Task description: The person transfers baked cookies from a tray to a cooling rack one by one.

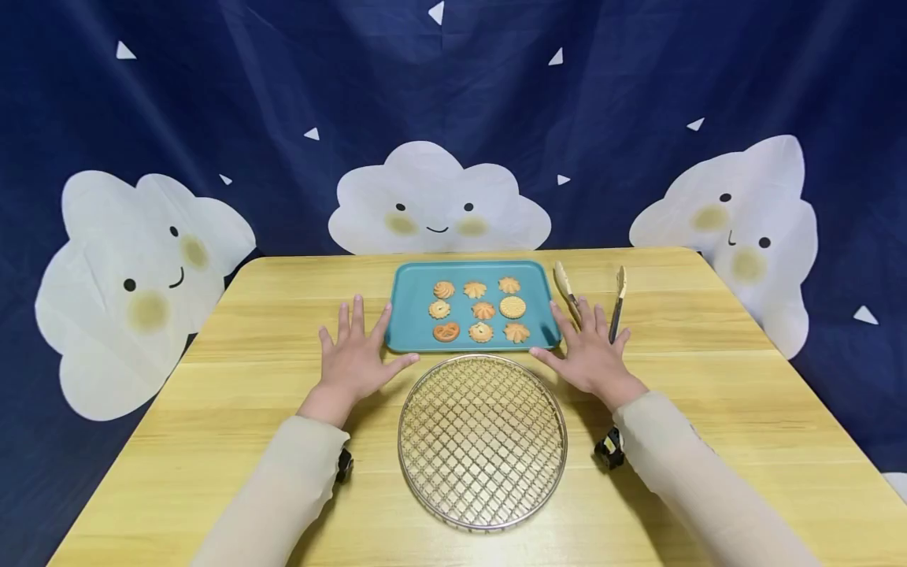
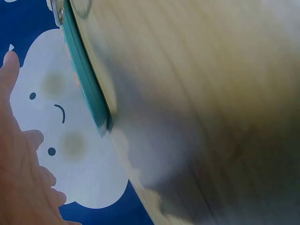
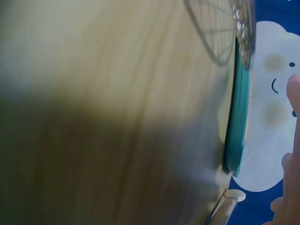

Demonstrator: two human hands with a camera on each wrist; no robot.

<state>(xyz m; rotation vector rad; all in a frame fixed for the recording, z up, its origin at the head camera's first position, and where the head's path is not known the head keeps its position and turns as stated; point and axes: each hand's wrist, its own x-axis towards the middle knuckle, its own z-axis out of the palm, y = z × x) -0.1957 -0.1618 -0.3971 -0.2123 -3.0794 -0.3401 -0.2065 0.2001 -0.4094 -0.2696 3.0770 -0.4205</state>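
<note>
Both hands hover with spread fingers and hold nothing. My left hand (image 1: 352,358) is by the near left corner of a teal tray (image 1: 414,272). Over the tray's near right corner is my right hand (image 1: 590,353), its fingers overlapping the edge in the head view. Several cookies lie in rows on the tray, among them a pretzel-shaped cookie (image 1: 446,332) and a round cookie (image 1: 512,307). A round wire cooling rack (image 1: 483,441) sits in front of the tray, between the forearms. Tongs (image 1: 619,303) lie spread beyond the right hand, partly hidden by it.
The wooden table (image 1: 234,394) has rounded far corners. Directly behind it hangs a dark blue curtain (image 1: 283,71) with white smiling clouds. Cameras are strapped at both wrists, one showing beneath the right sleeve (image 1: 680,449).
</note>
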